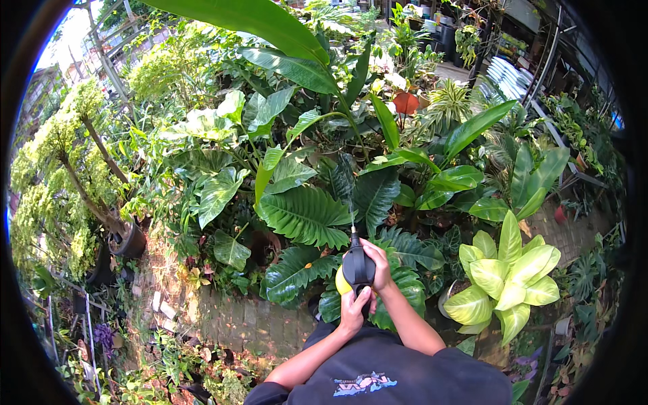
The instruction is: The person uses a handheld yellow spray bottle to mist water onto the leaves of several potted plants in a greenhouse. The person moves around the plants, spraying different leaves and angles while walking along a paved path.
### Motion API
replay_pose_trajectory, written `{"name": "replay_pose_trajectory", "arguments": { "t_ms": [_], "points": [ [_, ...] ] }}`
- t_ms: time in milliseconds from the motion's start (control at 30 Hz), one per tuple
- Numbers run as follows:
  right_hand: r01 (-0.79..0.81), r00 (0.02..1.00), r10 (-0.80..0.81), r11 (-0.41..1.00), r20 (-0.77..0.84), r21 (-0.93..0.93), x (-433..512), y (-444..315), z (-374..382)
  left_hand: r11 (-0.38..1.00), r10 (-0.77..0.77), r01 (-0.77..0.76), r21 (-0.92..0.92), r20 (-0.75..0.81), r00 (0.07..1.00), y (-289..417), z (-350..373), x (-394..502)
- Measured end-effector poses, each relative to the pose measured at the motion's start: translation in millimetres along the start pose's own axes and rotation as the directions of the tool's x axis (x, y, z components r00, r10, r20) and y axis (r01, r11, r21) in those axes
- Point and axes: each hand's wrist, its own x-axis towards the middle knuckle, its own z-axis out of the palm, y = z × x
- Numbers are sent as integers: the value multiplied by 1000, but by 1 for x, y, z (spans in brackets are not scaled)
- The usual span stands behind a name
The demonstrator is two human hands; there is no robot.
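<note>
Both hands hold a black and yellow hand-pump pressure sprayer [358, 266] in front of the body. My left hand [353, 310] grips its lower end, with the thumb lying on the black part. Around the right side of its upper part wraps my right hand [378, 263]. From the brass-coloured nozzle [353, 230] a fine jet of water [350, 192] spreads away over dark green leaves. A large ribbed leaf with a wavy edge [304, 215] lies just left of the jet, and a darker ribbed leaf [377, 197] is just right of it.
A potted yellow-green dieffenbachia [506, 276] stands close on the right. On the left, a shrub with pale foliage grows in a black pot [129, 240]. Brick paving [243, 321] runs between the plants. A broad banana-like leaf [253, 23] hangs over the top, and metal posts rise at both sides.
</note>
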Motion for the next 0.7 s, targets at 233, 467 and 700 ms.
{"name": "replay_pose_trajectory", "arguments": {
  "t_ms": [233,467,700],
  "points": [
    [34,996,-34,999,-83,-4,22,10,8,997,-44,46,-58,42,998,9,-24,25],
    [70,988,-73,997,-134,-28,37,5,20,996,-72,79,-47,131,989,21,-42,43],
    [80,982,-90,994,-164,-68,52,8,29,997,-52,60,-44,160,986,30,-55,59]
  ]
}}
